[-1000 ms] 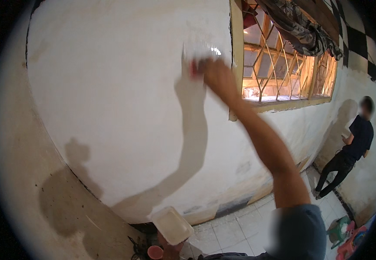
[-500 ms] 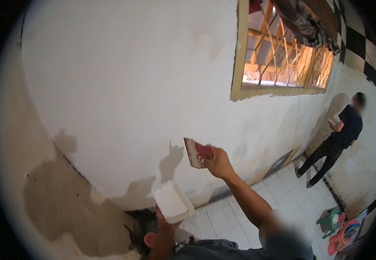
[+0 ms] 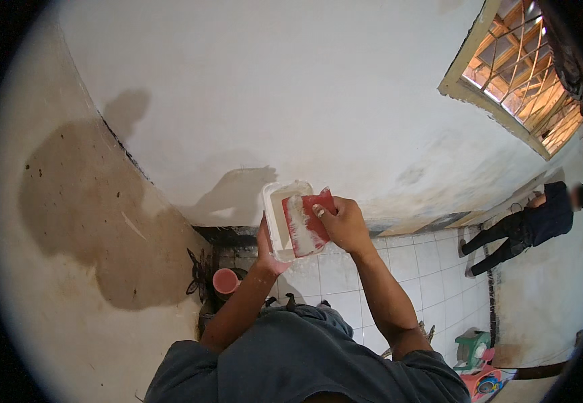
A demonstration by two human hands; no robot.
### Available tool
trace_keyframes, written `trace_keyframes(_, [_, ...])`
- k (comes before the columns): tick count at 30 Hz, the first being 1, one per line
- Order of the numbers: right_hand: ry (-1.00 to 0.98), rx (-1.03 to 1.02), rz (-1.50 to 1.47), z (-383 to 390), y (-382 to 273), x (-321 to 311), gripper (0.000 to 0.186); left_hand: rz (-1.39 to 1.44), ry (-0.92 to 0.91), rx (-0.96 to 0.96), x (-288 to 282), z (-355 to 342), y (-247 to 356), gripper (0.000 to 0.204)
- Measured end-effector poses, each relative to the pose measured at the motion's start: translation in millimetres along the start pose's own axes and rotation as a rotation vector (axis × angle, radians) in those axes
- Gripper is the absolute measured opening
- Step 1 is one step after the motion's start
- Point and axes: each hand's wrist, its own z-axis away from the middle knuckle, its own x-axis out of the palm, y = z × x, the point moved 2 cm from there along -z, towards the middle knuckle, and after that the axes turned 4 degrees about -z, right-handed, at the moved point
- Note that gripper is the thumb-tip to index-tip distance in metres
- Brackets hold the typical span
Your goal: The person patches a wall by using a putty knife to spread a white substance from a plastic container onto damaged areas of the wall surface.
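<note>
A white rectangular plastic tub (image 3: 272, 218) with a pale coating inside rests in my left hand (image 3: 268, 255), whose fingers wrap its left side and underside. My right hand (image 3: 346, 226) grips a red flat putty scraper (image 3: 313, 225) by its upper right edge, thumb on top. The scraper lies over the tub's opening and covers much of the inside. White paste is smeared along the scraper's left edge and face, and some sticks to my right thumb.
A white wall (image 3: 258, 101) with patchy stains fills the front, with a barred window (image 3: 516, 74) at right. Another person (image 3: 540, 218) stands by the right wall. A pink cup (image 3: 225, 281) is low left; green (image 3: 473, 348) and pink plastic stools are lower right on white tiles (image 3: 399, 262).
My right hand has brought the scraper from beside the wall down over the tub. The tub has come up closer to it. The view has tilted downward.
</note>
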Motion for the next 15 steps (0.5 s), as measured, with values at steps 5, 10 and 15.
trace_keyframes(5, [0.03, -0.001, 0.133, -8, 17, 1, 0.023, -0.043, 0.094, -0.046, -6, -6, -11, 0.06])
trace_keyframes(10, [0.053, -0.005, 0.233, -14, 26, -1, 0.024, -0.083, 0.063, 0.063, 3, -13, -29, 0.054])
trace_keyframes(15, [-0.038, -0.049, 0.171, -22, 47, -6, 0.023, -0.13, 0.054, 0.066, -1, -27, -48, 0.055])
